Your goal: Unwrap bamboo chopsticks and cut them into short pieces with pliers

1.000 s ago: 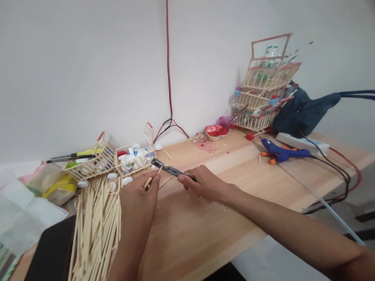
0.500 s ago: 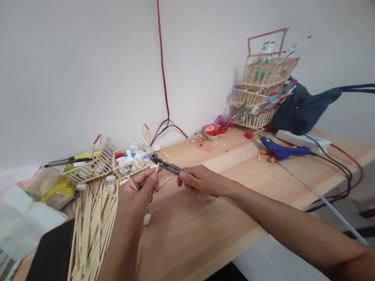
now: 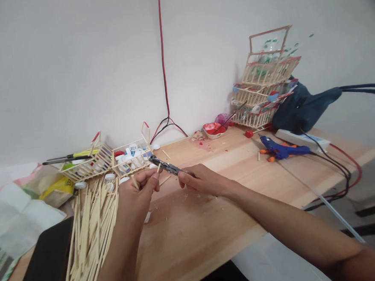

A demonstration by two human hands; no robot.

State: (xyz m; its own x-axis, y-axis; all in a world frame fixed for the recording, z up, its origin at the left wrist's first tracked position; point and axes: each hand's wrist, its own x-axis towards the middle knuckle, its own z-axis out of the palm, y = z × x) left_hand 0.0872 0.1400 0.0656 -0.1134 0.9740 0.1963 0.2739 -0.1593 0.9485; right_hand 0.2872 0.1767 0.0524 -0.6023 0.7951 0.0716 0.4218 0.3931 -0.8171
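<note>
My left hand (image 3: 142, 184) is closed in a pinch around a thin wooden stick (image 3: 158, 168), whose pale end sticks up past the fingertips. A second pale stick end (image 3: 134, 182) shows at the back of the same hand. My right hand (image 3: 200, 180) is wrapped round a slim dark-grey metal hand tool (image 3: 166, 166) with a patterned body. Its far end points up and left, just beyond the held stick; whether the two touch I cannot tell. Below my left wrist lies a heap of loose wooden sticks (image 3: 91, 233).
Two small stick baskets (image 3: 133, 162) with bottle caps stand at the back left. A red paint dish (image 3: 214, 131), stacked stick baskets (image 3: 258, 97), a blue glue gun (image 3: 281, 149) and a power strip (image 3: 299, 138) are to the right. A black flat object (image 3: 45, 261) lies front left.
Both hands keep nearly the same pose, the stick and tool still held. The view has shifted very slightly.
</note>
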